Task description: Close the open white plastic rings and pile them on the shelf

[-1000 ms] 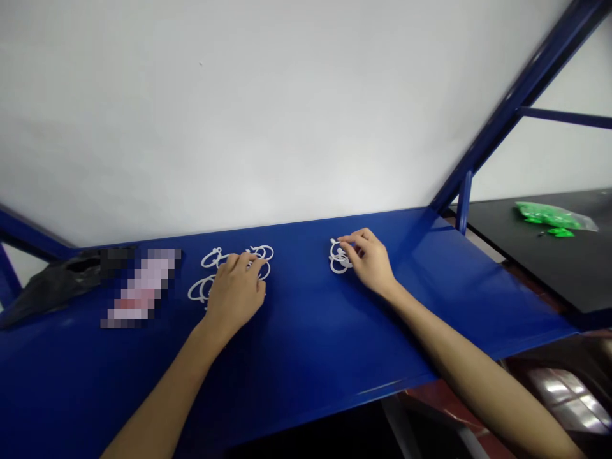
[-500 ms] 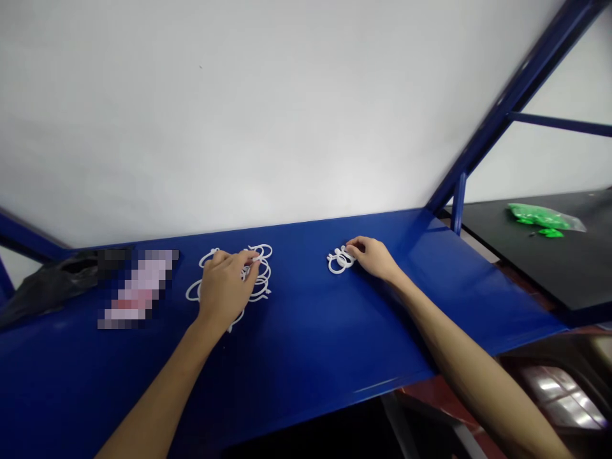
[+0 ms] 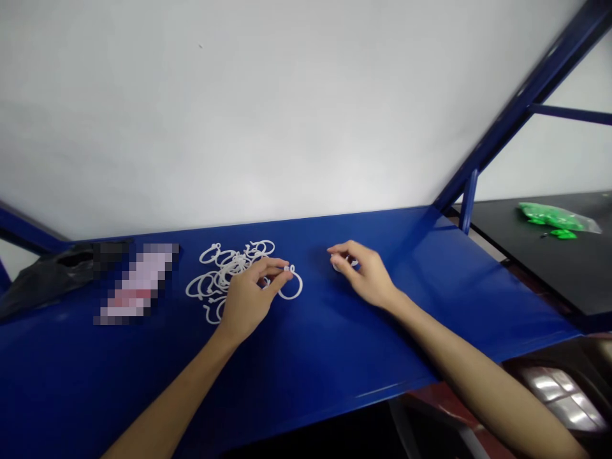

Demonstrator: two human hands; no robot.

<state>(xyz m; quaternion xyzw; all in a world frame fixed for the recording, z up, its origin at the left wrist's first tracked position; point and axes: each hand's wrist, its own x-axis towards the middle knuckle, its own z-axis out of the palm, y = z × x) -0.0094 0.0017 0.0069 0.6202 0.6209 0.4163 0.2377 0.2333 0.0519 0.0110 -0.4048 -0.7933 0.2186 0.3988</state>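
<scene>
My left hand (image 3: 258, 290) pinches a white plastic curtain ring (image 3: 301, 286) by its small eyelet end, between thumb and fingertips. The ring's loop hangs out to the right of the fingers. Behind and left of that hand lies a loose pile of white curtain rings (image 3: 234, 262), overlapping one another on the blue tabletop (image 3: 306, 344). My right hand (image 3: 363, 271) is open, thumb and index finger apart, over a small group of white rings (image 3: 336, 265). Most of that group is hidden behind the hand.
A black plastic bag (image 3: 52, 274) and a pixelated pinkish packet (image 3: 146, 274) lie at the left. Blue frame bars (image 3: 471, 201) rise at the right. Beyond them a black table (image 3: 549, 268) holds a clear bag of green pieces (image 3: 554, 217). A white wall (image 3: 287, 115) stands behind.
My left hand has moved right, away from the pile, with one ring in its fingers. My right hand has shifted slightly left over the small group, and its fingers have spread.
</scene>
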